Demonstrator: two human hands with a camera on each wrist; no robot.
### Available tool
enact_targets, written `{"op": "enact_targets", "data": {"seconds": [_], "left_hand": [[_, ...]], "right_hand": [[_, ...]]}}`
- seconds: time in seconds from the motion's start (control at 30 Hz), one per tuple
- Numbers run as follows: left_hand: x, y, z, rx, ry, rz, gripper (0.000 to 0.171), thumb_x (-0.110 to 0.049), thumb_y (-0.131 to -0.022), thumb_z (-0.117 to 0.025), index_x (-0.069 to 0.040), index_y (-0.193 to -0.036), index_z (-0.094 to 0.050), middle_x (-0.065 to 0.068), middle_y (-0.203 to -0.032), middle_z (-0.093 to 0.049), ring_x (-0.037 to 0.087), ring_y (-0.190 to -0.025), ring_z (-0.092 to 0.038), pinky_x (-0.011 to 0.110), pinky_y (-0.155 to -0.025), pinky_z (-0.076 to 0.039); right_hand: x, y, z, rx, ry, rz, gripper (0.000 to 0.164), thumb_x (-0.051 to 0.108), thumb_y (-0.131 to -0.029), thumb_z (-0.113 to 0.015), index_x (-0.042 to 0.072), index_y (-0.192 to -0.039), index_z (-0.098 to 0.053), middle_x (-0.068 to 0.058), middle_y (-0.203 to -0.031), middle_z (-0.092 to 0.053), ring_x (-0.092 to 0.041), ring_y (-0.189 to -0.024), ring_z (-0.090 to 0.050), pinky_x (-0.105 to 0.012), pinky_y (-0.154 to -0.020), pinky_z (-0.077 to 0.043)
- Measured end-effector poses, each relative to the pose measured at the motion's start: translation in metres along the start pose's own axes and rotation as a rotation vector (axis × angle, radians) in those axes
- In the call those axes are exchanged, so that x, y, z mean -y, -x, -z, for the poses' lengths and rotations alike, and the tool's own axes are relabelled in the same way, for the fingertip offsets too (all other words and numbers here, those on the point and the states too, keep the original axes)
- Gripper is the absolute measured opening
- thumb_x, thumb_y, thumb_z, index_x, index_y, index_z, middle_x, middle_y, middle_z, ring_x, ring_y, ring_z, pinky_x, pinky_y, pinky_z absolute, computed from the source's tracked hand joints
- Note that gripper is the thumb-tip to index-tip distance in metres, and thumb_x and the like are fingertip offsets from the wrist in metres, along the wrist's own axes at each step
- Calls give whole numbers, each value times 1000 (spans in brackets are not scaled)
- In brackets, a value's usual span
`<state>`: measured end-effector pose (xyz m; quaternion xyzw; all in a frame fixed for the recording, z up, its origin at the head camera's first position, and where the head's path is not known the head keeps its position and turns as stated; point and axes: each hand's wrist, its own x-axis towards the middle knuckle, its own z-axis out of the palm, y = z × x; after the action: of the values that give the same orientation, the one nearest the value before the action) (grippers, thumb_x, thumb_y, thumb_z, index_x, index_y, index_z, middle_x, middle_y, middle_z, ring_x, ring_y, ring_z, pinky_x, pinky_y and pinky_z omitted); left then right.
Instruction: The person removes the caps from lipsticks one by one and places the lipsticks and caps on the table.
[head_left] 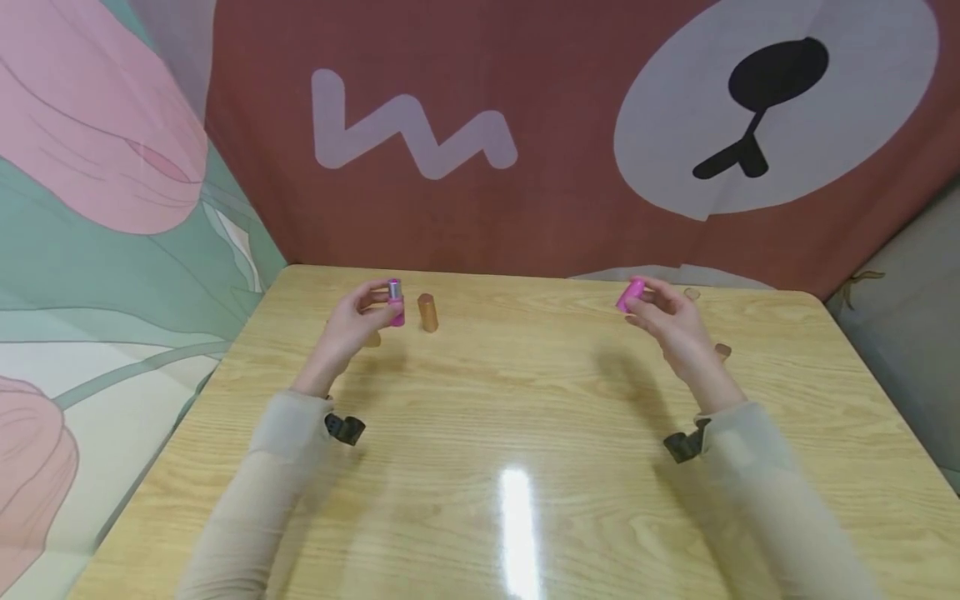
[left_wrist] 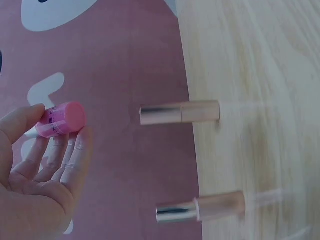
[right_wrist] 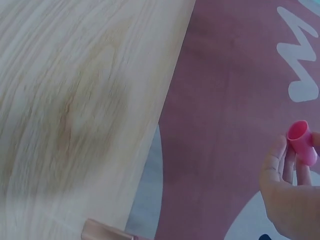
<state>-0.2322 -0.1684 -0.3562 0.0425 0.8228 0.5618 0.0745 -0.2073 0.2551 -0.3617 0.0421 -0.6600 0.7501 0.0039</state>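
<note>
My left hand [head_left: 349, 327] pinches the pink base of an uncapped lipstick [head_left: 396, 310] between thumb and fingers, its silver inner tube pointing up. The left wrist view shows this lipstick's pink base [left_wrist: 61, 120] with dark lettering. Far to the right, my right hand [head_left: 675, 329] holds a pink lipstick cap [head_left: 631, 295], raised over the table and tilted. The open mouth of the cap [right_wrist: 299, 130] shows in the right wrist view. Just right of my left hand stands a copper-coloured tube [head_left: 428, 313]; another tube [head_left: 372, 340] is mostly hidden behind that hand.
Two rose-gold tubes, one plain [left_wrist: 180, 113] and one with a shiny silver end [left_wrist: 200, 207], stand on the wooden table [head_left: 480, 400]. Near my right wrist is a brownish tube [head_left: 722, 351], partly hidden. A small pale round thing [head_left: 692, 293] lies near the back edge.
</note>
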Motion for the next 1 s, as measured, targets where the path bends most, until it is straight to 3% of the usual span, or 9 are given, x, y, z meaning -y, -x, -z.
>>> {"op": "enact_targets", "data": {"seconds": [0.2, 0.3, 0.4, 0.5, 0.6, 0.73, 0.83, 1.0], "left_hand": [[2, 5, 16, -45, -49, -24, 56, -31, -94, -60, -11, -143, -40, 14, -137, -51, 1, -101, -60, 19, -74, -48], [5, 8, 24, -78, -56, -46, 55, -29, -94, -60, -9, -141, -42, 11, -132, -53, -9, -90, -59, 16, -72, -48], [8, 11, 33, -104, -39, -71, 53, -26, -94, -60, -6, -140, -43, 0, -120, -56, -12, -84, -59, 15, -70, -49], [14, 13, 41, -128, -23, -85, 53, -23, -94, -59, -2, -140, -41, -12, -108, -54, -13, -84, -59, 13, -71, -48], [19, 13, 48, -150, -17, -79, 54, -23, -95, -58, -1, -141, -39, -15, -106, -51, -14, -84, -59, 13, -75, -50], [27, 12, 55, -179, -27, -63, 56, -24, -95, -58, -1, -142, -38, -14, -106, -50, -15, -84, -58, 10, -78, -50], [33, 12, 61, -202, -9, -64, 54, -23, -95, -59, -2, -141, -39, -15, -104, -51, -15, -84, -58, 7, -77, -48], [44, 12, 70, -251, 87, -87, 34, -16, -93, -61, -15, -126, -52, -18, -97, -54, -13, -80, -61, 6, -75, -49]], "right_hand": [[5, 1, 8, -28, 193, 2, 35, 10, -92, -61, 18, -125, -55, 14, -102, -59, 5, -86, -63, -11, -74, -53], [8, 2, 14, -44, 275, -31, 32, 15, -92, -63, 28, -121, -56, 17, -104, -58, 6, -86, -62, -14, -53, -49], [10, 2, 21, -45, 264, -53, 30, 16, -92, -63, 35, -115, -56, 17, -104, -57, 6, -84, -62, -16, -42, -45], [11, 3, 29, -55, 242, -21, 30, 14, -92, -63, 33, -114, -56, 15, -103, -58, 5, -82, -63, -13, -53, -52], [12, 4, 39, -83, 267, -1, 29, 17, -92, -63, 33, -114, -54, 17, -101, -58, 7, -80, -63, -7, -72, -50], [13, 7, 53, -125, 257, -11, 28, 19, -93, -62, 35, -114, -54, 19, -99, -58, 8, -79, -64, -6, -71, -47], [12, 8, 64, -140, 177, 18, 27, 14, -92, -63, 30, -113, -56, 16, -97, -61, 6, -79, -65, -7, -72, -51], [8, 11, 84, -170, 88, 68, 27, 7, -90, -64, 25, -110, -60, 12, -92, -64, 4, -79, -64, -8, -72, -53]]}}
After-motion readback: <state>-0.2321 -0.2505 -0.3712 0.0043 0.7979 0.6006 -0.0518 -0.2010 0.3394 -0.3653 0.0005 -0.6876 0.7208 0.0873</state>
